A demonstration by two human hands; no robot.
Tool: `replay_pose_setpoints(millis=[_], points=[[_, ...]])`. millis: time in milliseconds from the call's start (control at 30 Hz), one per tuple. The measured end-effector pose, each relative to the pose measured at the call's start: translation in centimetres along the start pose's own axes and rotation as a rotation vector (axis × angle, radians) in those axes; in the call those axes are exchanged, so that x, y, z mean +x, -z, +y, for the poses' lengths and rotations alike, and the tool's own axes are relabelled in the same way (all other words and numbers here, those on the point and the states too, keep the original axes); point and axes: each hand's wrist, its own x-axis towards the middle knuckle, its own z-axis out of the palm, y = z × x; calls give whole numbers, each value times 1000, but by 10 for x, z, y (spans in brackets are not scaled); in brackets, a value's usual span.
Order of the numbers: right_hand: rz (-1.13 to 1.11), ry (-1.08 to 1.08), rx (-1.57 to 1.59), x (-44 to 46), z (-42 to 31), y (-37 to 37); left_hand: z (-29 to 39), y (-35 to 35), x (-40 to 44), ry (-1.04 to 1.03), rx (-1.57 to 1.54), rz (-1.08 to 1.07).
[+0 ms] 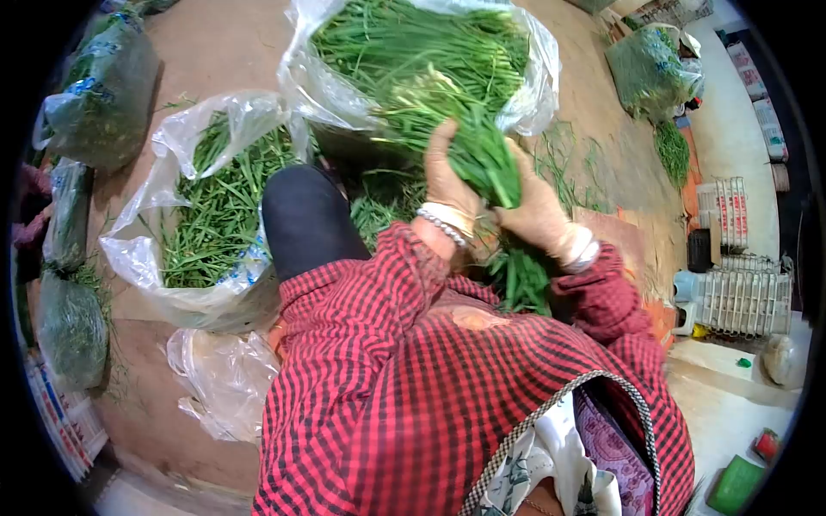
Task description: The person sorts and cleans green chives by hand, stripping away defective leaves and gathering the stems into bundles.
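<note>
A bunch of garlic chives (482, 155) is held between my two hands, its pale cut ends pointing up and away from me and its green leaves hanging toward my lap. My left hand (452, 185) closes around its left side, thumb along the stalks. From the right, my right hand (542, 206) grips the same bunch lower down. Just beyond my hands, a clear plastic bag (538, 77) is heaped with more garlic chives (413, 43). Leaf tips (525, 279) hang below my wrists. My palms are hidden.
At left, an open plastic bag (142, 249) holds loose green leaves, with a crumpled bag (228, 378) below it. Filled bags (103, 103) line the far left; another bag (650, 73) stands upper right. Loose leaves lie on the brown floor (215, 43). White racks (744, 301) stand right.
</note>
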Motion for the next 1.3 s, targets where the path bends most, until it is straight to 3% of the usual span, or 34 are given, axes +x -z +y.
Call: replay_pose_setpoints(millis=[100,133,233,333,467,567,600,633,700,767,833,867,900,1000,1100,1167,1233,1300], points=[[-282,-192,114,-11,39,59,-56,19,5,261,-4,120],[-355,-390,221,-13,41,73,-78,36,11,341,-59,105],[-500,-696,68,-9,67,99,-122,57,9,584,-72,60],[-644,-761,-114,10,107,86,-145,85,8,784,106,43],[-884,-821,-306,36,176,23,-150,114,5,990,59,126],[-1078,-861,-387,48,211,-37,-166,148,12,920,42,335],[-1026,-877,-459,40,222,-52,-148,137,16,1005,21,346],[-1087,-858,-384,62,179,-39,-165,151,17,932,9,354],[-1111,-912,-458,56,203,-45,-179,153,20,889,43,315],[-1067,-834,-483,51,210,-29,-171,121,26,919,1,325],[-1102,-827,-339,60,189,-2,-173,101,24,958,-59,307],[-1107,-803,-82,66,177,11,-163,89,25,1032,-178,227],[-1127,-824,-178,64,190,10,-175,98,25,935,-68,182],[-1201,-944,-167,74,189,15,-177,113,30,930,-179,184],[-1251,-996,-35,68,210,6,-178,111,27,888,65,161],[-1288,-851,-163,66,207,-3,-172,106,23,967,110,141],[-1163,-882,-293,59,207,8,-162,100,22,1053,240,103],[-745,-1062,-183,53,229,24,-148,100,23,1030,438,17]])
